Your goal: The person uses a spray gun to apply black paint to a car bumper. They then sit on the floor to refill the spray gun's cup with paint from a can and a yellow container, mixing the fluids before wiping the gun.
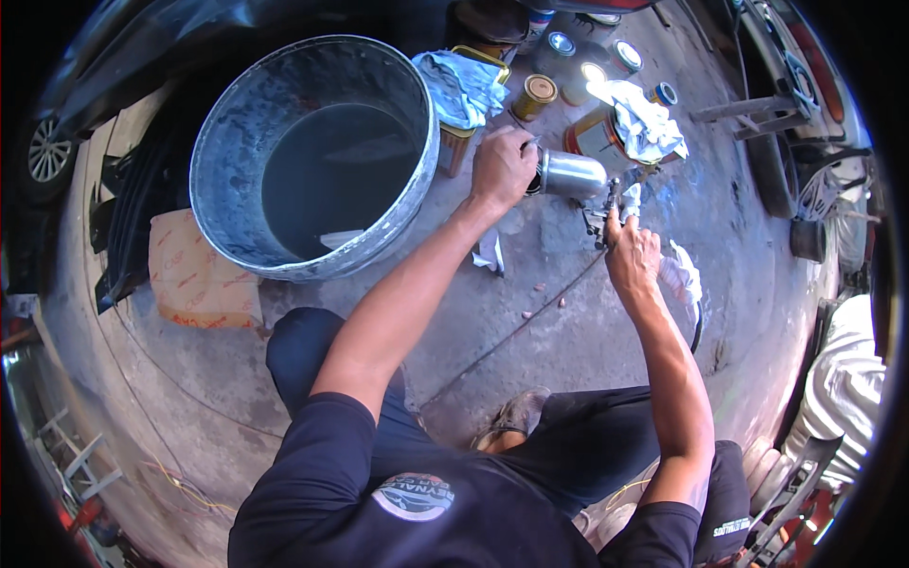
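Observation:
My right hand [632, 251] is wrapped around a spray gun [614, 204], whose body is partly hidden by the fingers. Its shiny metal cup [576, 176] lies sideways, pointing toward my left hand. At the cup's dark left end, my left hand [504, 168] is closed with curled fingers; what it grips there is hidden. A hose [699, 327] shows beside my right wrist, near a whitish crumpled wrap [680, 273].
A large tub [204, 180] of dark liquid stands on the left, beside flattened cardboard [204, 279]. Beyond my hands are a blue cloth [461, 87], a small can [536, 97], several more cans and a white rag [644, 123]. A dark line crosses the concrete floor [578, 346].

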`<state>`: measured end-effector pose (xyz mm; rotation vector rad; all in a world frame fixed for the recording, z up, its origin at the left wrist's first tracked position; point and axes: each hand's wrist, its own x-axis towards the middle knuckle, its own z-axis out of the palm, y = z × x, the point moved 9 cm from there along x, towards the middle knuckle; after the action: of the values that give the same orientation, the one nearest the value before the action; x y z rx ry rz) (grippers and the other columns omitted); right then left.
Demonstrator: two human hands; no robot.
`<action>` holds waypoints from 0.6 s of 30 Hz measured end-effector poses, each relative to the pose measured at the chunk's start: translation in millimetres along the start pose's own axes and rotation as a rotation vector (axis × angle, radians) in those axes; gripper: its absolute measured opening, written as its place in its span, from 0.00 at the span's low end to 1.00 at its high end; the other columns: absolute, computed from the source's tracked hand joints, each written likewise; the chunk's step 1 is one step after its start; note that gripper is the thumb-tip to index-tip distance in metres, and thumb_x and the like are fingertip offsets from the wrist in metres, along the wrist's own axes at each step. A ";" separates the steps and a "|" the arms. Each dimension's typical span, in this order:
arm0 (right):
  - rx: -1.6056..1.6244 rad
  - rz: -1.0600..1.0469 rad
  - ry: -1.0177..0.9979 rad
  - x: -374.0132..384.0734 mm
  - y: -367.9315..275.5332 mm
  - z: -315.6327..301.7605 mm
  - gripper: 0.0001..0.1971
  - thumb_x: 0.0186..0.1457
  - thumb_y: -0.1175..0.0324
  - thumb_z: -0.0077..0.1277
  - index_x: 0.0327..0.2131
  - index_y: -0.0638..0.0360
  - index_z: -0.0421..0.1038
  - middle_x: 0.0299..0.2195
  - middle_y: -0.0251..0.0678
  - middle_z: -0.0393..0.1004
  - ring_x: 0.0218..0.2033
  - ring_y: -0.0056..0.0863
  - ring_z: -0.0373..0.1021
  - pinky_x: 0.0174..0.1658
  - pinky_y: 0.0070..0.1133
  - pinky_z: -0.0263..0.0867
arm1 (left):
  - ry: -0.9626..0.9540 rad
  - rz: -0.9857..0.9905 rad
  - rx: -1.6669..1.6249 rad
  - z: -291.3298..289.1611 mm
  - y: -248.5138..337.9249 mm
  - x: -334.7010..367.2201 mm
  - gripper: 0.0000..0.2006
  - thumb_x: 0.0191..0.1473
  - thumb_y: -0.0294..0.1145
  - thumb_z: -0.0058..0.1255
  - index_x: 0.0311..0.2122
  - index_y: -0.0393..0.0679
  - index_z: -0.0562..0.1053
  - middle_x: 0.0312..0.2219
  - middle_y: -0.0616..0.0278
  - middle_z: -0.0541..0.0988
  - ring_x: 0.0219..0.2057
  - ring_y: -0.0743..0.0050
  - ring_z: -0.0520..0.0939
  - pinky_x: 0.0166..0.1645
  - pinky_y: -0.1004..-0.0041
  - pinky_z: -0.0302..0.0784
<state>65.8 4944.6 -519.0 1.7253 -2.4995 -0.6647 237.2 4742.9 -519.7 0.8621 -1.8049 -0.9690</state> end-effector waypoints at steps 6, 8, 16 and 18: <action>-0.034 -0.002 -0.006 -2.9 2.3 -7.4 0.26 0.62 0.72 0.52 0.64 0.58 0.70 0.42 0.52 0.78 0.36 0.47 0.81 0.41 0.38 0.72 | -0.030 -0.013 0.087 5.5 -7.9 -1.3 0.09 0.56 0.30 0.59 0.37 0.37 0.84 0.33 0.48 0.85 0.35 0.48 0.87 0.42 0.57 0.80; -0.073 -0.010 0.005 -3.5 2.9 -9.1 0.27 0.60 0.73 0.53 0.64 0.57 0.71 0.42 0.53 0.78 0.36 0.47 0.81 0.40 0.38 0.73 | 0.004 -0.012 0.029 4.1 -7.2 -2.3 0.08 0.55 0.29 0.57 0.34 0.36 0.83 0.31 0.45 0.83 0.35 0.42 0.84 0.43 0.52 0.79; -0.133 0.020 0.026 0.7 6.6 1.4 0.29 0.61 0.73 0.50 0.67 0.51 0.69 0.43 0.48 0.77 0.36 0.45 0.80 0.41 0.37 0.71 | -0.013 -0.013 0.015 -0.1 -0.7 -0.8 0.08 0.56 0.28 0.55 0.32 0.35 0.82 0.30 0.44 0.83 0.35 0.40 0.83 0.44 0.50 0.78; -0.125 -0.005 0.085 -0.8 4.1 -5.9 0.27 0.59 0.73 0.53 0.64 0.55 0.71 0.42 0.51 0.78 0.34 0.45 0.81 0.39 0.36 0.72 | -0.035 -0.015 0.077 0.1 -3.3 -0.8 0.10 0.57 0.31 0.57 0.36 0.37 0.84 0.33 0.48 0.85 0.35 0.45 0.86 0.43 0.55 0.79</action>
<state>64.0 4944.6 -512.0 1.6800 -2.3454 -0.7157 237.9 4742.1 -523.0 0.9126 -1.8784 -0.9343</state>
